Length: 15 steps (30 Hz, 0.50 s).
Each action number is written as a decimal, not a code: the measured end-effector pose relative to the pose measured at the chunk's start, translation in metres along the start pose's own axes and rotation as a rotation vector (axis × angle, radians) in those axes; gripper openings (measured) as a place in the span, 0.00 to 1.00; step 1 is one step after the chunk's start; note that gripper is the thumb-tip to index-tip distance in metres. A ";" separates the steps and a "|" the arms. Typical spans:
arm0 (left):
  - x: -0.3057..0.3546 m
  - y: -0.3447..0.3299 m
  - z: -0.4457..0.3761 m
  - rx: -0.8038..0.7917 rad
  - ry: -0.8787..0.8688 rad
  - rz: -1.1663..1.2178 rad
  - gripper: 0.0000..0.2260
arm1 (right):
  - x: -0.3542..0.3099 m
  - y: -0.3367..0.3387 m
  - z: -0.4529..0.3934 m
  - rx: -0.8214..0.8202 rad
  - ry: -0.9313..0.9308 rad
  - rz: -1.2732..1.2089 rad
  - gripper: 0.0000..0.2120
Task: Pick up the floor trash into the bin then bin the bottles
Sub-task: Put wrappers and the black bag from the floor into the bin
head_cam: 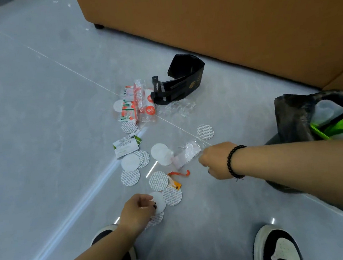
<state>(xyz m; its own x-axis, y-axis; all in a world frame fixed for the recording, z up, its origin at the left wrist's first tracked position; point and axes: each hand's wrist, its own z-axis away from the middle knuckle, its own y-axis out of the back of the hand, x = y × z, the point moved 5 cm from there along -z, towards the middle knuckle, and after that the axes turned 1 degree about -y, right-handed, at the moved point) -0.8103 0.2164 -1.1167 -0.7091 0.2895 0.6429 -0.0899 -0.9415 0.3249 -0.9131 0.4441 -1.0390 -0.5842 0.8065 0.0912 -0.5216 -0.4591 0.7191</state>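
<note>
Trash lies scattered on the grey floor: several round white seal discs (pixel 158 181), red-and-white wrappers (pixel 137 103), a torn black box (pixel 179 81), clear plastic film (pixel 178 108) and a white label scrap (pixel 126 147). My left hand (pixel 137 211) is low at the front and pinches a plain white disc (pixel 159 202). My right hand (pixel 216 161), with a black bead bracelet, grips the end of a clear plastic wrapper (pixel 186 154). The bin (pixel 291 118), lined with a black bag, stands at the right and holds green and white waste. No bottles are in view.
A large brown cardboard-coloured piece of furniture (pixel 229 19) fills the back and right. My two black-and-white shoes (pixel 277 247) stand at the bottom edge. A tile seam runs diagonally across the glossy floor.
</note>
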 end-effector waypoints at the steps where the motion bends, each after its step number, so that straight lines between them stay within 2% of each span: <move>1: 0.000 0.003 -0.003 0.020 -0.038 -0.097 0.09 | -0.004 -0.004 -0.011 -0.014 -0.022 -0.041 0.02; 3: 0.000 0.007 -0.007 0.038 -0.126 -0.247 0.10 | -0.021 -0.014 -0.029 -0.016 -0.062 -0.148 0.02; 5: -0.001 0.006 -0.010 0.016 -0.201 -0.348 0.12 | -0.044 -0.025 -0.037 0.029 -0.054 -0.344 0.10; 7: -0.004 0.005 -0.013 -0.006 -0.238 -0.443 0.15 | -0.070 -0.034 -0.036 0.113 0.011 -0.452 0.14; 10: -0.011 0.003 -0.013 -0.022 -0.292 -0.559 0.21 | -0.101 -0.045 -0.036 0.206 0.066 -0.438 0.17; 12: -0.013 0.002 -0.011 -0.015 -0.330 -0.591 0.25 | -0.109 -0.051 -0.041 0.203 0.042 -0.436 0.18; 15: -0.012 0.001 -0.009 -0.014 -0.370 -0.622 0.23 | -0.111 -0.056 -0.050 0.187 0.002 -0.437 0.21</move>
<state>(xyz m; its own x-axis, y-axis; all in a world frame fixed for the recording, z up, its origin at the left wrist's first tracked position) -0.8078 0.2101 -1.1305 -0.2410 0.8095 0.5354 -0.4101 -0.5850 0.6997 -0.8499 0.3615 -1.1237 -0.3366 0.9082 -0.2487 -0.5982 -0.0022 0.8014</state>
